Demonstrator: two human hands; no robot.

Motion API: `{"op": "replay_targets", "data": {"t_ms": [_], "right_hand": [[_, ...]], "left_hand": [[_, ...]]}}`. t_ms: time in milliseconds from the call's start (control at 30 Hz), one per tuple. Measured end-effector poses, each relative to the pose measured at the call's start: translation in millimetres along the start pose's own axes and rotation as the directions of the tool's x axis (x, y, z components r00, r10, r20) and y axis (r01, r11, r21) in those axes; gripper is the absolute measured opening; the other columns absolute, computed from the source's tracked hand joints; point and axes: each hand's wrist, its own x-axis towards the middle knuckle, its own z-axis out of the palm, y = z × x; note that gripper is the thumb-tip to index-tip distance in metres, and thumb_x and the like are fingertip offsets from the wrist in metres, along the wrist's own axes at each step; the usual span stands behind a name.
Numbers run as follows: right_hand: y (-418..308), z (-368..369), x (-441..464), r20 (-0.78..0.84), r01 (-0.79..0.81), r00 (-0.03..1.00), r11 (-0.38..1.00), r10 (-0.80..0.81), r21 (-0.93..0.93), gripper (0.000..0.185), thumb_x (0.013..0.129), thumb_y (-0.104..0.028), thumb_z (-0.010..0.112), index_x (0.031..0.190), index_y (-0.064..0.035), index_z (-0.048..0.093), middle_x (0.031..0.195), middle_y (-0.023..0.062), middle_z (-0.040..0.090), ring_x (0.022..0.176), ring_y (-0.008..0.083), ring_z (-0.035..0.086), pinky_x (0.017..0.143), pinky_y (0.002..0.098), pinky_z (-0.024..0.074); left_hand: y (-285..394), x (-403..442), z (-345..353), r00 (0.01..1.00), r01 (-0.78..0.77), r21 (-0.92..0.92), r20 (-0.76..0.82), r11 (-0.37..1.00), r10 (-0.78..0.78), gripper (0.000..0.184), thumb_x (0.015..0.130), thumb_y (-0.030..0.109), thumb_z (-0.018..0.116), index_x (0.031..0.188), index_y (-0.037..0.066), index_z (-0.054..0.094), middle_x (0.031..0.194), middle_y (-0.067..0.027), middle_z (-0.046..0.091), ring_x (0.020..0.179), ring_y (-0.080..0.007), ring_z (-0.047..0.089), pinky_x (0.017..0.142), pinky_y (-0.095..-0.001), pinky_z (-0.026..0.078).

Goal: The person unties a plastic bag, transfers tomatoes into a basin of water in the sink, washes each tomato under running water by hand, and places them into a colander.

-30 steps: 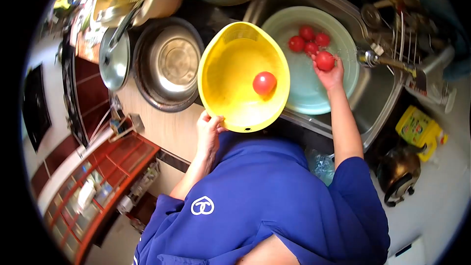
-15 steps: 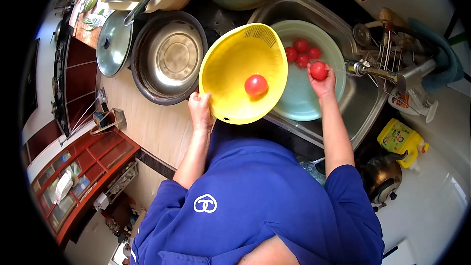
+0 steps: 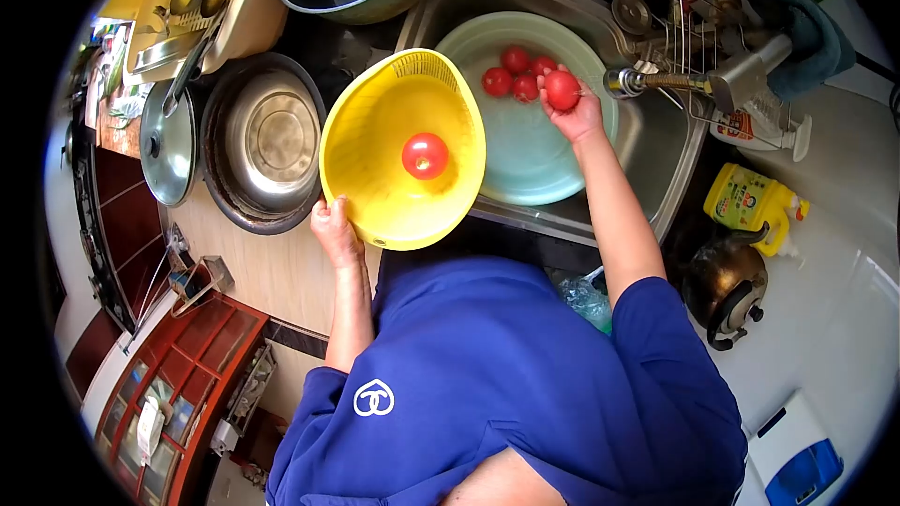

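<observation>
Under the left fingers (image 3: 338, 209), smooth, glossy plastic on the yellow basket (image 3: 375, 117); in the right fingers (image 3: 588, 99), a shiny, smooth-skinned tomato (image 3: 562, 91); below these, a smooth plastic basin (image 3: 525, 164) in a satiny metal sink (image 3: 649, 159); beyond the left fingers, a polished metal bowl (image 3: 279, 131); off past the right ones, matt cloth (image 3: 802, 52)

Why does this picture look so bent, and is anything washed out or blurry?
Head view: strong wide-angle distortion, with black corners and a red cabinet that looks bowed; head view: bright glare in the metal basin and a small highlight on the tomato inside the yellow colander; head view: right hand fairly sharp.
</observation>
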Motion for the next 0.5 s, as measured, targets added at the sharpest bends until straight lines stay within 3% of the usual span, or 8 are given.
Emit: {"op": "replay_targets", "data": {"t_ms": [100, 167, 267, 333, 467, 500], "right_hand": [[5.6, 4.7, -2.9, 0.03, -0.023, 0.999, 1.0, 0.023, -0.001, 0.034, 0.085, -0.028, 0.053, 0.11, -0.0055, 0.052, 0.112, 0.0169, 0.053, 0.096, 0.0323, 0.055, 0.069, 0.0376, 0.053], [6.1, 8.9, 1.6, 0.003, -0.074, 0.997, 0.997, 0.074, -0.027, 0.036, 0.083, -0.032, 0.057, 0.107, -0.0047, 0.052, 0.105, 0.0151, 0.056, 0.089, 0.0308, 0.058, 0.065, 0.034, 0.0538], [8.4, 4.2, 8.7, -0.111, -0.018, 0.994, 0.984, -0.002, -0.177, 0.043, 0.077, -0.031, 0.063, 0.105, -0.0011, 0.051, 0.098, 0.0142, 0.058, 0.086, 0.029, 0.059, 0.063, 0.0297, 0.0539], [7.5, 4.6, 5.5, -0.098, -0.029, 0.995, 0.989, 0.015, -0.143, 0.047, 0.074, -0.034, 0.064, 0.104, -0.0019, 0.051, 0.095, 0.0138, 0.059, 0.08, 0.0274, 0.06, 0.061, 0.0313, 0.0538], [4.1, 9.8, 6.7, -0.129, -0.012, 0.992, 1.0, 0.009, -0.023, 0.049, 0.071, -0.035, 0.065, 0.104, -0.0021, 0.05, 0.095, 0.0132, 0.059, 0.081, 0.0262, 0.06, 0.062, 0.0314, 0.0532], [2.3, 8.3, 5.7, -0.135, -0.015, 0.991, 1.0, 0.015, -0.002, 0.049, 0.071, -0.036, 0.065, 0.104, -0.0023, 0.049, 0.095, 0.0129, 0.059, 0.081, 0.0261, 0.06, 0.062, 0.0314, 0.053]], "left_hand": [[-8.3, -2.7, -1.7, 1.0, -0.007, 0.066, -0.01, 0.998, 0.007, 0.008, 0.078, 0.002, 0.053, 0.084, -0.002, 0.048, 0.081, -0.004, 0.053, 0.07, -0.0102, 0.05, 0.066, -0.0231, 0.043], [2.3, -5.6, 5.5, 0.998, -0.026, 0.142, -0.056, 0.99, 0.035, 0.013, 0.079, 0.004, 0.054, 0.075, 0.003, 0.041, 0.073, 0.0002, 0.044, 0.064, -0.008, 0.043, 0.06, -0.0225, 0.04], [10.1, -4.2, 8.0, 0.999, 0.008, 0.17, 0.052, 0.985, -0.017, 0.009, 0.078, 0.006, 0.055, 0.086, 0.001, 0.054, 0.077, -0.0017, 0.056, 0.063, -0.0074, 0.05, 0.054, -0.0217, 0.04], [35.0, -4.6, 7.5, 0.952, 0.132, 0.265, 0.234, 0.955, -0.196, 0.018, 0.077, 0.005, 0.052, 0.093, -0.001, 0.058, 0.078, -0.0019, 0.06, 0.061, -0.0069, 0.052, 0.051, -0.0206, 0.039], [68.9, -11.4, 20.0, 0.947, -0.129, 0.216, 0.317, 0.968, 0.055, 0.026, 0.074, 0.006, 0.048, 0.097, -0.002, 0.058, 0.083, -0.0017, 0.061, 0.06, -0.006, 0.052, 0.049, -0.0184, 0.037], [85.8, -14.8, 26.8, 0.947, -0.108, 0.158, 0.318, 0.982, 0.052, 0.027, 0.074, 0.006, 0.048, 0.099, -0.003, 0.057, 0.084, -0.0022, 0.061, 0.063, -0.0071, 0.053, 0.052, -0.0184, 0.039]]}}
